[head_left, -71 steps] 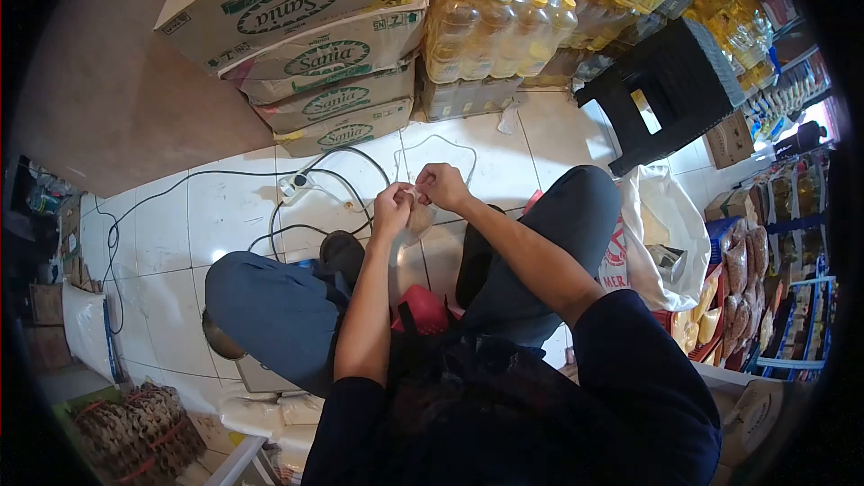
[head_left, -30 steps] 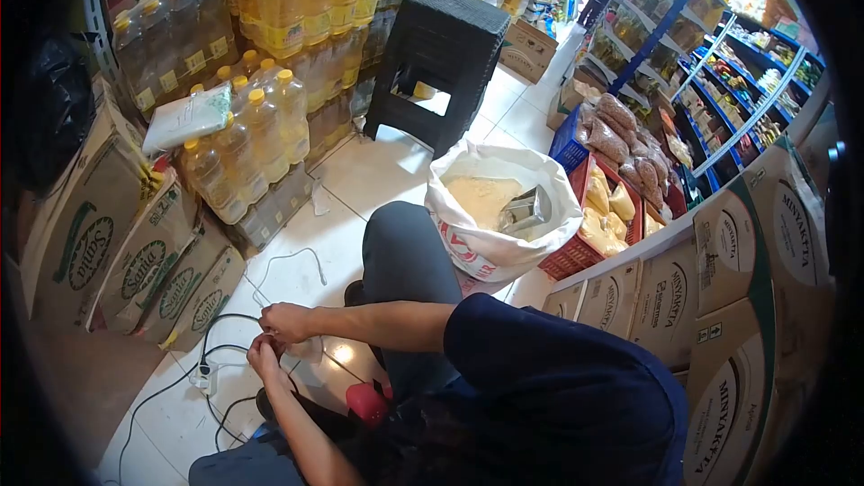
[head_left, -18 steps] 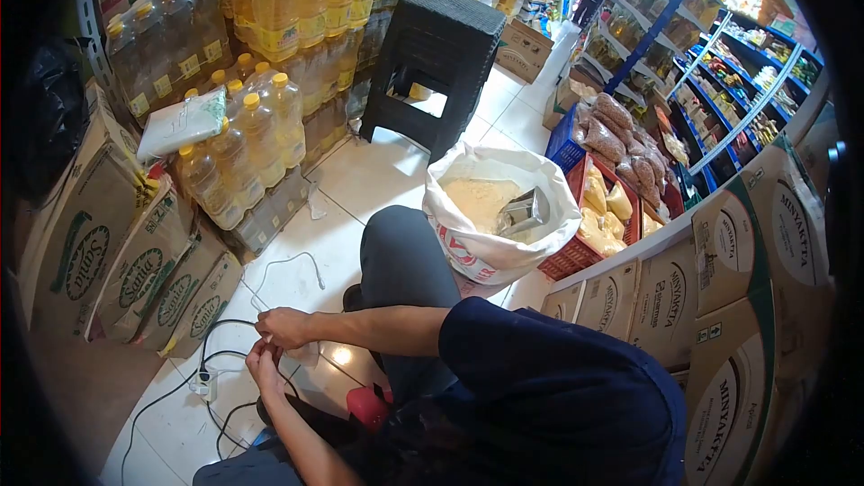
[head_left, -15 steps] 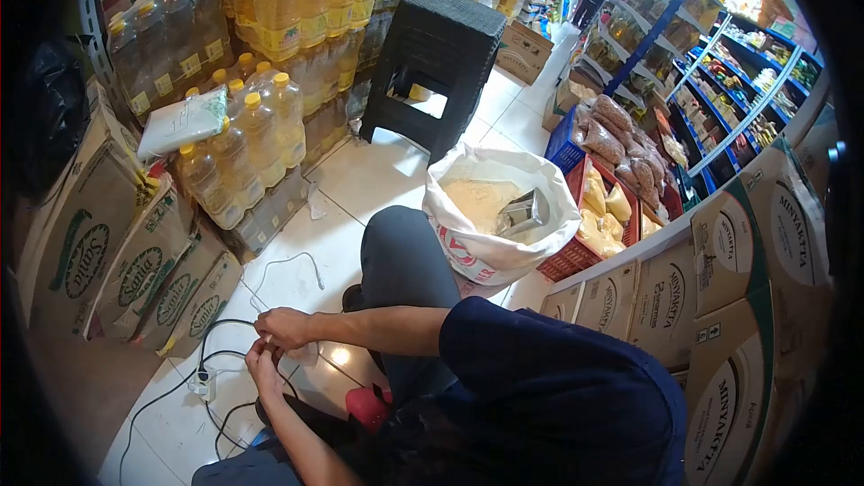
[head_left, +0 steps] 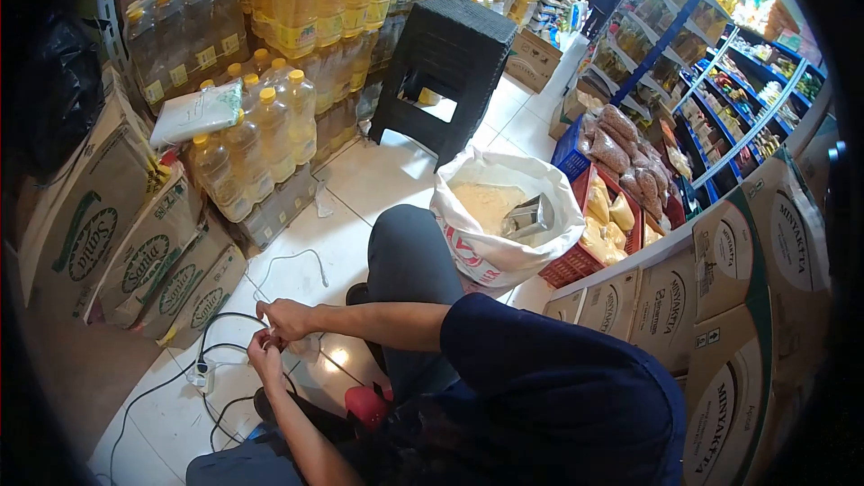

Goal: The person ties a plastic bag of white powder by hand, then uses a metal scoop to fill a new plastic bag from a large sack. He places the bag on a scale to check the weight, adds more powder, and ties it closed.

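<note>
My right hand (head_left: 286,319) and my left hand (head_left: 264,354) meet low at the left, above the tiled floor. Both have their fingers pinched together around a small whitish thing, mostly hidden by the fingers. Something translucent, perhaps clear plastic, shows faintly just below my right hand. Close by on the floor lie a white power socket (head_left: 203,376) with a black plug in it, black cables (head_left: 148,407) and a thin pale cable (head_left: 297,256).
An open white sack (head_left: 569,225) of pale powder holds a metal scoop (head_left: 526,216). Behind it stands a black stool (head_left: 441,63). Bottles of yellow oil (head_left: 270,126) and cartons (head_left: 135,261) line the left; a red crate (head_left: 576,263) and more cartons (head_left: 720,252) stand at right.
The whole view has shifted slightly. My two hands stay together in a pinch, with the right hand's fingers turned a little.
</note>
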`<state>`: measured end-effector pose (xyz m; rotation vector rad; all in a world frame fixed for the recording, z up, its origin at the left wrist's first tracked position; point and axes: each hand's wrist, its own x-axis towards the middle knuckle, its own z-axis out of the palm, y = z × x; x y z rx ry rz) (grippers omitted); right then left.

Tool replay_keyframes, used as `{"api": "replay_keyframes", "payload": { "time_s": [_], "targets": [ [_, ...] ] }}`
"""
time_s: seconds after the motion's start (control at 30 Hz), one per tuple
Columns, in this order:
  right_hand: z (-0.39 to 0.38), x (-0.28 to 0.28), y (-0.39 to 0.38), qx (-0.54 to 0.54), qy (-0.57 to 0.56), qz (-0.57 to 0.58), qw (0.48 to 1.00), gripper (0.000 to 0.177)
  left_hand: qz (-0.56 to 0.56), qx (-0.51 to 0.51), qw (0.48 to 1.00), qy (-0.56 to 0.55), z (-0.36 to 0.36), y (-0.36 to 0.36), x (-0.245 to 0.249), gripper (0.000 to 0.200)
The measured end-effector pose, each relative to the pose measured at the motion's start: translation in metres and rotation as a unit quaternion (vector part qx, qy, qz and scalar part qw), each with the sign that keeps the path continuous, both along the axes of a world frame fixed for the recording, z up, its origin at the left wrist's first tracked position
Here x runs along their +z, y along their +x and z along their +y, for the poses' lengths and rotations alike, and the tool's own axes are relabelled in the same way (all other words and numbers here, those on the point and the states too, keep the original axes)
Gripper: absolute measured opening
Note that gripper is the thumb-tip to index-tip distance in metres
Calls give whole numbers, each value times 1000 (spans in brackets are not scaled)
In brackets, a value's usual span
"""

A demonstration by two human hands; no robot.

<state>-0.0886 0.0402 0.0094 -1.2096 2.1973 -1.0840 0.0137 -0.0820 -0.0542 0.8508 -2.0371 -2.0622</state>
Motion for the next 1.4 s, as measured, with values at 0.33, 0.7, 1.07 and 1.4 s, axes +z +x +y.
{"api": "replay_keyframes", "payload": {
  "time_s": [0.33, 0.7, 1.07, 1.4],
  "targets": [
    [5, 10, 3, 53, 46, 71, 995, 33, -34, 46, 962, 266, 15, 7, 2, 7],
    [5, 0, 28, -71, 59, 67, 993, 62, -3, 44, 935, 351, 14, 10, 2, 18],
    [9, 1, 28, -38, 22, 53, 998, 71, -56, 47, 971, 227, 13, 7, 15, 17],
    [-1, -31, 30, -29, 21, 177, 984, 57, -41, 148, 956, 248, 20, 2, 14, 12]
  ]
}}
